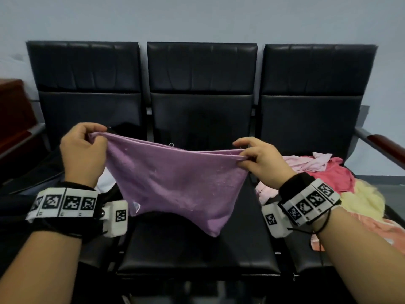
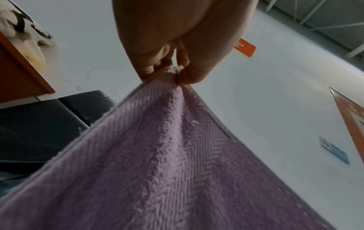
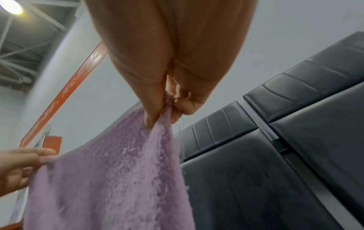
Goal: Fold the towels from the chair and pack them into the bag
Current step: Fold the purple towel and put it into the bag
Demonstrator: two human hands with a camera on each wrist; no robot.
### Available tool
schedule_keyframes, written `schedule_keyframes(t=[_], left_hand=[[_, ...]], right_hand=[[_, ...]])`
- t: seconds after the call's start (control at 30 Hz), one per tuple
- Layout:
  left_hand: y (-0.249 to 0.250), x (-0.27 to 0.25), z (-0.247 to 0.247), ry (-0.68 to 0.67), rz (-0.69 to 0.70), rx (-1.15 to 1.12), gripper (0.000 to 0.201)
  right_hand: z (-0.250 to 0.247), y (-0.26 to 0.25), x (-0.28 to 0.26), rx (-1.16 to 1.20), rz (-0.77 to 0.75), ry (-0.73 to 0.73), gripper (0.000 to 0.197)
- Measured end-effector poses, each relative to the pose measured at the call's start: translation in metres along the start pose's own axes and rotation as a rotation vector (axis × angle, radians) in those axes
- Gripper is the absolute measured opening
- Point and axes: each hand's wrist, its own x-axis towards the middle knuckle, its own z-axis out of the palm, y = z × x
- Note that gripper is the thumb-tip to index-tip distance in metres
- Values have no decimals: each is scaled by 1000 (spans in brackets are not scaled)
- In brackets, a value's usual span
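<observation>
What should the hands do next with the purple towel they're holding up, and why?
Probably bring the two hands together to fold it again. The left hand and right hand each pinch a top corner of the purple terry towel, which already hangs doubled and sagging above the black middle chair seat.

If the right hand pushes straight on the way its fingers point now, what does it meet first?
The right hand points left along the purple towel it pinches, so it would probably reach the left hand first, towel bunching between; depth is uncertain.
</observation>
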Motion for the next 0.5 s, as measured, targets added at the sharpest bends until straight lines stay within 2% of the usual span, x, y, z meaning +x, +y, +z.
schedule_keyframes(t=[0.2, 0.3, 0.5], left_hand=[[14, -5, -9, -4, 16, -26, 27], [23, -8, -12, 12, 15, -49, 26], [37, -6, -20, 50, 63, -28, 26]], right_hand=[[-20, -4, -12, 190, 41, 174, 28], [-32, -10, -18, 332, 33, 231, 25], [-57, -24, -20, 431, 6, 231, 14]])
